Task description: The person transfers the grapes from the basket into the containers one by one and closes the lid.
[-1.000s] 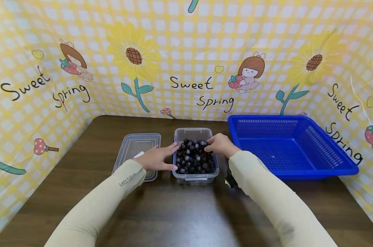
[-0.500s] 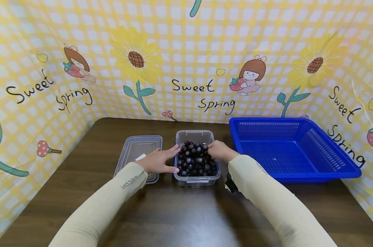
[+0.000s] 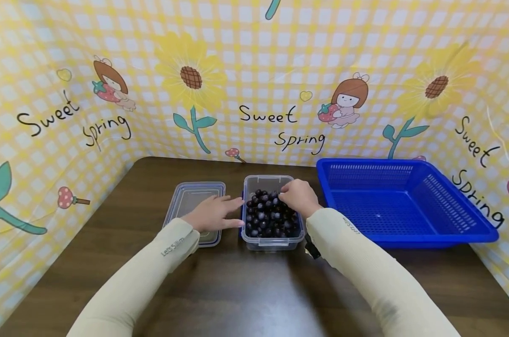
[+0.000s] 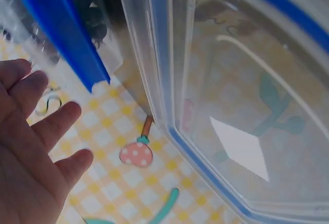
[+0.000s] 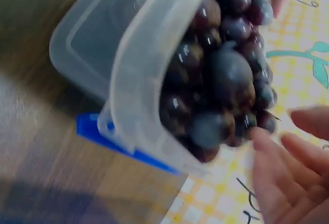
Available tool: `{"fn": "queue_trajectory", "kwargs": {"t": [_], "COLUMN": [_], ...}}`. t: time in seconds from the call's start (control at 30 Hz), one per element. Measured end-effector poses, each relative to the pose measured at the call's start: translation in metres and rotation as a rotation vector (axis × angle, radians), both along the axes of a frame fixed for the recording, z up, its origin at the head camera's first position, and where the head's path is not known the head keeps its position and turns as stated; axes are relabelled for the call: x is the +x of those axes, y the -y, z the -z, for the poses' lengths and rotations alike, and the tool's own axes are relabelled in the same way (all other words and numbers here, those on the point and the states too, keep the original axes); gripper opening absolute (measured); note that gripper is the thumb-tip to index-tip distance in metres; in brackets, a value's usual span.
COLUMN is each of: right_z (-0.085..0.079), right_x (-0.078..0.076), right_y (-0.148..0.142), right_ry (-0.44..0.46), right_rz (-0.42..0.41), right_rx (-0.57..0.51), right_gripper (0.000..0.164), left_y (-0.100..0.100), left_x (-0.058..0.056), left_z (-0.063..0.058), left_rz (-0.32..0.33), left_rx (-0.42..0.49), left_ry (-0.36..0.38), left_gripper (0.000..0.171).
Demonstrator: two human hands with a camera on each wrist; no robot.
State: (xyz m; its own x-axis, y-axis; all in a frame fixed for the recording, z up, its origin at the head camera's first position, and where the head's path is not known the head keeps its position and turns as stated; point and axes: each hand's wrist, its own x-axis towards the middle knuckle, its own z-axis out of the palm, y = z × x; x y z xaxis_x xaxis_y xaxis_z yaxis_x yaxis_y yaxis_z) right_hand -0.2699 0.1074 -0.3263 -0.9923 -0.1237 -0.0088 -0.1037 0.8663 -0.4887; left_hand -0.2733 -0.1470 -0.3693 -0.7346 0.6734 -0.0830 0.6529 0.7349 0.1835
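Dark purple grapes (image 3: 271, 217) lie heaped in a clear plastic container (image 3: 273, 242) in the middle of the table. My right hand (image 3: 300, 196) reaches over the container's right wall, its fingers curled at the back right of the heap. In the right wrist view, the fingertips (image 5: 260, 136) are right at an outer grape (image 5: 267, 122). My left hand (image 3: 212, 213) spreads its fingers toward the container's left wall, with the fingertips right at it. Beneath that hand is a clear lid (image 3: 191, 189) with a blue seal, partly covered by it.
A blue plastic basket (image 3: 376, 203) with slotted sides stands to the right of the container. The container has a blue side clip (image 4: 77, 44) hanging on its left and another blue clip (image 5: 126, 147) on its right. A patterned cloth (image 3: 262, 84) rises behind the brown table (image 3: 237, 290).
My right hand's fingers dipped down along the right side of the grapes, then came back up toward the rear. The left hand has stayed beside the container's left wall.
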Motion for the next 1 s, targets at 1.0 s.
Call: {"fn": "queue_trajectory", "kwargs": {"t": [1.0], "right_z": [0.029], "right_x": [0.049], "right_y": [0.130], "right_ry": [0.111], "right_rz": [-0.099], "right_rx": [-0.534], "right_gripper": [0.060], "left_y": [0.169], "left_x": [0.043], "left_z": [-0.006], "left_rz": [-0.590], "left_rx": [0.701], "left_ry": [0.551], "left_gripper": [0.071]}}
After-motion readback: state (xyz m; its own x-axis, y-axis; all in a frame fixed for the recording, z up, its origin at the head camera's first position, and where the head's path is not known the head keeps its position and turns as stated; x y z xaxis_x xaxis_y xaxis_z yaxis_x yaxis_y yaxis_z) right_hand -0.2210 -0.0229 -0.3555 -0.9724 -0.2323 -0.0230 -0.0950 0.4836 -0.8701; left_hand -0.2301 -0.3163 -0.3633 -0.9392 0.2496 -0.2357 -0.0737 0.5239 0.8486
